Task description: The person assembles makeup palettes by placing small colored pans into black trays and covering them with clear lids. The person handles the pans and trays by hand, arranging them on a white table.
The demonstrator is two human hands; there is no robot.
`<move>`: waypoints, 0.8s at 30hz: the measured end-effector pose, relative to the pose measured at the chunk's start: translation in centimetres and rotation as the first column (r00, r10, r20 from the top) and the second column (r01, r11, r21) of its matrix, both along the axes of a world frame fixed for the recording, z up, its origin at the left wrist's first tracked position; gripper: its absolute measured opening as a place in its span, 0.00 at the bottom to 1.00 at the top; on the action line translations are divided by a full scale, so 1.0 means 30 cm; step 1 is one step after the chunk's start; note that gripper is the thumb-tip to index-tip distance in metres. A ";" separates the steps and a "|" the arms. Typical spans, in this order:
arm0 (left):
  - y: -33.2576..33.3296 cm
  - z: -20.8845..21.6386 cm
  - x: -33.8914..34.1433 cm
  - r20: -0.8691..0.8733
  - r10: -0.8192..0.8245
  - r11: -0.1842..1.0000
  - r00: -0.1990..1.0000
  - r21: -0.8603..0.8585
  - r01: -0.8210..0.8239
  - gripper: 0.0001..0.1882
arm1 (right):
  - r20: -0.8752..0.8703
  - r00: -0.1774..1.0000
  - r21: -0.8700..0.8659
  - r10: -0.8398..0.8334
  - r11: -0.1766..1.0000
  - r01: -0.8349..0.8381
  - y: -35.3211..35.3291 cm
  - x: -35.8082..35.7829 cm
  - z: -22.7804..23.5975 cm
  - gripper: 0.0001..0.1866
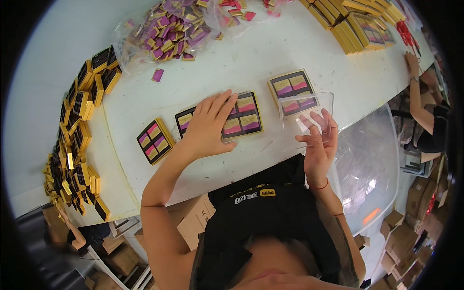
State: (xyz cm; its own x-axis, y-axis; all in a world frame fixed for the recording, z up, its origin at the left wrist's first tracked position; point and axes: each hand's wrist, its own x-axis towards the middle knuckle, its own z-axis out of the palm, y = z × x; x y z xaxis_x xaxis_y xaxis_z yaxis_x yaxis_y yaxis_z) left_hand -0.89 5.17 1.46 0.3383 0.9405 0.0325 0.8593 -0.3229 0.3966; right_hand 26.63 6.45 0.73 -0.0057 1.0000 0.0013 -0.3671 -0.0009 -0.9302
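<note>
My right hand (316, 152) grips a clear plastic lid (288, 129) between thumb and fingers, tilted up from the table. The lid overlaps the near part of a gold-sided box (285, 83), whose pink, purple and gold small packs show in a dark insert. In the middle, my left hand (205, 125) lies flat, fingers stretched, across two boxes side by side. One box (245, 116) shows to its right; only a part of the other box (183, 118) shows to its left. Farther left sits another filled box (155, 141), set at an angle.
Stacked gold boxes with dark inserts (79, 145) line the table's left side. Clear bags of purple-and-gold packs (171, 34) lie at the back, a loose purple pack (157, 75) before them. Filled boxes (362, 31) are piled back right. A large clear bag (367, 164) hangs beside the table; co-workers' arms (419, 99) show at the edges.
</note>
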 end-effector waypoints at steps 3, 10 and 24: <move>0.016 -0.007 0.023 -0.022 0.001 1.000 1.000 -0.005 -0.001 0.55 | -0.006 1.000 -0.025 0.009 1.000 -0.009 -0.002 0.019 -0.020 0.24; 0.093 -0.032 0.086 -0.005 0.013 1.000 1.000 -0.022 -0.013 0.59 | -0.050 0.999 -0.031 0.020 0.999 -0.022 0.007 0.032 -0.029 0.26; 0.176 0.038 0.215 -0.181 0.005 0.997 0.983 -0.080 -0.020 0.55 | -0.119 0.993 -0.003 0.013 1.000 -0.013 0.054 -0.011 -0.010 0.20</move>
